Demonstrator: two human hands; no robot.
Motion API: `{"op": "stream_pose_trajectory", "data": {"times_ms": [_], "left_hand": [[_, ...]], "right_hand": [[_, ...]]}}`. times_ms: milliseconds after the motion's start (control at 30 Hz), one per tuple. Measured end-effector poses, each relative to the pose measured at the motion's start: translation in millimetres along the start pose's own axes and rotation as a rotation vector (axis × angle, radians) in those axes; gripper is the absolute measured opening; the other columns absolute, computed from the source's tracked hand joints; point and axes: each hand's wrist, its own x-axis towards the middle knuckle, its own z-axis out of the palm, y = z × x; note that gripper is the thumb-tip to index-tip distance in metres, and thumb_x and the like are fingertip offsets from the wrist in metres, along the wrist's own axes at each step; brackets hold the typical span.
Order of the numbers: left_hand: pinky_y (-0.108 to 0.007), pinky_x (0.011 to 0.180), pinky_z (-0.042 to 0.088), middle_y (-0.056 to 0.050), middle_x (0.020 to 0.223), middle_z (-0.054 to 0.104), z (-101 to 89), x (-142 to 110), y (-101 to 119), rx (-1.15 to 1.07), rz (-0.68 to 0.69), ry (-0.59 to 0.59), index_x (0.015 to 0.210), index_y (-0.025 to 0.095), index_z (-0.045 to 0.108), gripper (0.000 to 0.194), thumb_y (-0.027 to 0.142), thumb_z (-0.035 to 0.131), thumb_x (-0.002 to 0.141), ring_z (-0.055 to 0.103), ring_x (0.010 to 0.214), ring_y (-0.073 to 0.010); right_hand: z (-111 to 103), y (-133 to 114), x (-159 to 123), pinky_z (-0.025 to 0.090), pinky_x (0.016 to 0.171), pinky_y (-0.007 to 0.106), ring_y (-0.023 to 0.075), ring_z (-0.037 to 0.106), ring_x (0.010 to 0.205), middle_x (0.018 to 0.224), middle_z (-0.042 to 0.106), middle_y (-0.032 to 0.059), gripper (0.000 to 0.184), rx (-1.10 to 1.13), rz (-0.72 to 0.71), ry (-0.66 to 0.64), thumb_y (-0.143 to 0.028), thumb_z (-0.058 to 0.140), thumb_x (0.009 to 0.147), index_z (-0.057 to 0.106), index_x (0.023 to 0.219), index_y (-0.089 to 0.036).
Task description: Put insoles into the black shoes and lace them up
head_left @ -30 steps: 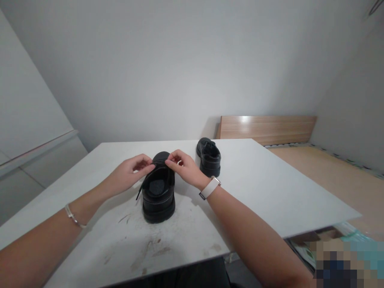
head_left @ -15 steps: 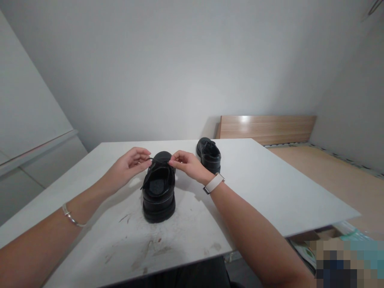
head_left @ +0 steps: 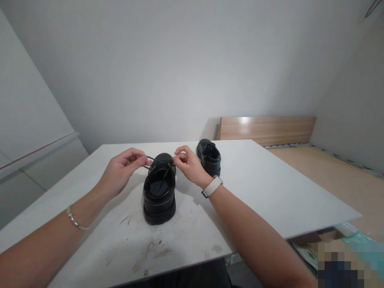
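Behind the left fingers (head_left: pixel 144 161), a thin silvery bracelet (head_left: pixel 75 221); behind the right fingers (head_left: pixel 177 158), a pale flat-strapped wristband (head_left: pixel 213 187) with a dark, metal-edged face; dark legwear below.

Single head-worn view, facing forward and down over the tabletop (head_left: pixel 255 192) at arm's length

Open tabletop (head_left: pixel 264 192) lies right; the far shoe (head_left: pixel 211 158) blocks beyond the hands (head_left: pixel 188 165).

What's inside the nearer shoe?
In the open heel end of the nearer shoe, the dark insole shows, with no separate object visible on it. The toe end is covered by the upper and laces, so can't tell there.
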Motion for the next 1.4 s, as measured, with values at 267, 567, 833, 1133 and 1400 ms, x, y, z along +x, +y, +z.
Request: {"op": "stream_pose_trajectory", "data": {"times_ms": [267, 567, 833, 1133, 1400], "left_hand": [[-0.022, 0.051, 0.038, 0.003, 0.061, 0.055, 3.4, -1, 8, 0.046, 0.009, 0.114, 0.08, 0.019, 0.071, 0.024, 0.038, 0.082, 0.07, 0.047, 0.054, -0.0102], [-0.025, 0.051, 0.033, 0.001, 0.063, 0.054, 1.8, -7, 17, 0.149, 0.036, 0.085, 0.077, 0.021, 0.071, 0.027, 0.046, 0.08, 0.071, 0.044, 0.056, -0.012], [-0.025, 0.049, 0.028, 0.002, 0.061, 0.048, -0.5, -8, 11, 0.064, 0.027, 0.088, 0.076, 0.021, 0.069, 0.024, 0.042, 0.081, 0.073, 0.039, 0.054, -0.0113], [-0.034, 0.077, 0.044, -0.007, 0.075, 0.061, 3.1, -9, 12, 0.044, 0.177, -0.117, 0.058, 0.019, 0.066, 0.051, 0.052, 0.055, 0.094, 0.055, 0.078, -0.0205], [-0.035, 0.084, 0.052, -0.008, 0.099, 0.075, 9.9, -6, 3, 0.232, -0.055, -0.109, 0.095, 0.021, 0.077, 0.038, 0.054, 0.074, 0.077, 0.067, 0.093, -0.0246]], "right_hand": [[3, -3, -1, 0.045, 0.082, 0.031, 0.0124, 0.059, 0.077, 0.075, 0.06, -0.0058, 0.049, 0.292, 0.036, -0.011, -0.042, 0.075, 0.078, 0.047, 0.112, -0.021], [11, -4, -2, 0.034, 0.051, 0.025, 0.0053, 0.042, 0.048, 0.073, 0.051, -0.0095, 0.048, 0.222, 0.039, 0.123, -0.048, 0.068, 0.081, 0.043, 0.114, -0.023], [7, -36, -7, 0.031, 0.054, 0.026, 0.0082, 0.041, 0.055, 0.086, 0.072, 0.0021, 0.065, 0.364, -0.006, 0.104, -0.045, 0.075, 0.076, 0.047, 0.129, -0.019], [-5, -28, -7, 0.029, 0.05, 0.025, 0.0095, 0.039, 0.044, 0.045, 0.045, -0.0054, 0.039, -0.082, -0.049, 0.177, -0.05, 0.053, 0.094, 0.071, 0.092, -0.015], [0, 4, -1, 0.045, 0.071, 0.028, 0.0127, 0.057, 0.072, 0.088, 0.072, 0.0043, 0.012, -0.407, -0.012, 0.074, -0.027, 0.067, 0.087, 0.072, 0.087, -0.016]]}}
